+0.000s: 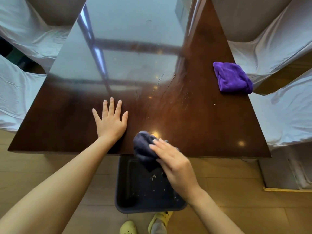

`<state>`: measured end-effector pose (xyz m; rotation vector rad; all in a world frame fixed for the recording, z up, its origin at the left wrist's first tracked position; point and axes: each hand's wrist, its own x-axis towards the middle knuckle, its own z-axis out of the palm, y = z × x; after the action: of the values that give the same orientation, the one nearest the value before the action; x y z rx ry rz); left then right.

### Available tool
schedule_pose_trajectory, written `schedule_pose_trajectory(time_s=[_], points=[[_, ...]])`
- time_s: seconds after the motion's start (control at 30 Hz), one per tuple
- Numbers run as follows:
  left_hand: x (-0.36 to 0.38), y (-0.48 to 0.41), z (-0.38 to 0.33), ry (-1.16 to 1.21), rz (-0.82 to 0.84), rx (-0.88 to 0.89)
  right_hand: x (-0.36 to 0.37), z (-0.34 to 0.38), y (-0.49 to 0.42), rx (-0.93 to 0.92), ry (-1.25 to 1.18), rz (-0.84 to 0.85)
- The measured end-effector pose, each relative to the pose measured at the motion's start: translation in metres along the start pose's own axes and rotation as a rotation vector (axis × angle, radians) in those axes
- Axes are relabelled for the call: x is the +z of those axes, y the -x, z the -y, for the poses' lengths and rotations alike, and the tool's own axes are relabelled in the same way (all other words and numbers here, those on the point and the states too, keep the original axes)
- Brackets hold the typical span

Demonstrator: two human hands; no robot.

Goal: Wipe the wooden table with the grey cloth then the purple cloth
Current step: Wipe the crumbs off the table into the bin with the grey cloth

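**Grey cloth at the near edge, purple cloth parked far right**

Right hand [175, 164] down on the grey cloth [143, 147], fingers loosely curled over the bunched fabric and gripping it. Cloth sitting right at the near edge of the dark wooden bench [194, 115], part of it spilling over the lip. Directly below, on the floor, a dark bin [128, 191] with pale crumbs scattered inside.

Left hand [110, 120] flat on the bench, palm down, fingers spread wide, holding nothing, just left of the grey cloth and clear of it.

Over at the right edge, further back, the purple cloth [232, 78] lying crumpled, well apart from both hands. Faint wet streaks and specks glinting on the wood between the two cloths. Glossy far half of the bench throwing back window reflections.

White-covered chairs [278, 53] flanking both sides. Yellow-green clogs [128, 228] at the very near bottom, on the wooden floor.
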<state>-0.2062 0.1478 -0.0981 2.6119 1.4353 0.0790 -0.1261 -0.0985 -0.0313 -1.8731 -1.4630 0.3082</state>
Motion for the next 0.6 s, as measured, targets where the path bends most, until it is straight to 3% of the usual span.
schedule_pose_trajectory(time_s=[0.13, 0.23, 0.3, 0.4, 0.47, 0.6], points=[[-0.007, -0.001, 0.0, 0.019, 0.065, -0.004, -0.035, -0.024, -0.039, 0.095, 0.019, -0.125], [-0.023, 0.001, -0.014, 0.132, 0.062, 0.019, -0.062, -0.05, -0.068, 0.152, 0.046, -0.043], [-0.04, 0.003, -0.042, 0.316, 0.007, 0.18, -0.074, -0.063, -0.082, 0.156, 0.05, 0.063], [-0.067, 0.012, -0.098, 0.714, 0.102, 0.508, -0.086, -0.072, -0.092, 0.151, 0.027, 0.135], [-0.073, 0.017, -0.125, 0.718, 0.138, 0.649, -0.097, -0.076, -0.092, 0.165, 0.022, 0.11], [-0.071, 0.013, -0.171, 0.656, 0.11, 0.616, -0.131, -0.089, -0.082, 0.243, 0.053, 0.02]])
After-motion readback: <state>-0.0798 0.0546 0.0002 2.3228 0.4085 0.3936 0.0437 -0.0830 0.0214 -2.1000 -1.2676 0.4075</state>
